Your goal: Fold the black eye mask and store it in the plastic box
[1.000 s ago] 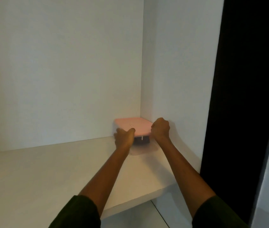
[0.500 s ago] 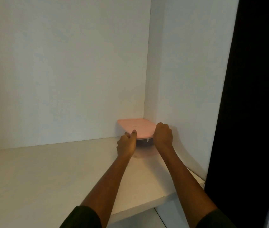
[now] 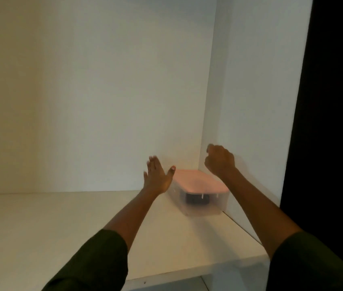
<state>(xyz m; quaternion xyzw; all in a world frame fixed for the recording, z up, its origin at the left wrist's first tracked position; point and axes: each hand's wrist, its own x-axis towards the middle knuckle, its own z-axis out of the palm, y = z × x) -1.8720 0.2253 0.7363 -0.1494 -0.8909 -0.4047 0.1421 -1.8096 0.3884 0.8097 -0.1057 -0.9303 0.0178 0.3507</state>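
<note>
A clear plastic box (image 3: 218, 203) with a pink lid (image 3: 197, 181) sits in the back right corner of a white shelf. Through its front wall I see a dark shape, the black eye mask (image 3: 196, 199). My left hand (image 3: 158, 175) is raised just left of the box, fingers spread, holding nothing. My right hand (image 3: 220, 160) hovers above the box's right side, near the side wall, with its fingers curled in and nothing visible in it.
The white shelf board (image 3: 61, 227) stretches left and toward me, with its front edge at the bottom. A white back wall (image 3: 103, 91) and side wall (image 3: 256, 91) enclose the corner. A dark panel (image 3: 334, 101) stands at the right.
Both hands have let go of the box and lifted away from it. The box now rests in the corner with its lid on.
</note>
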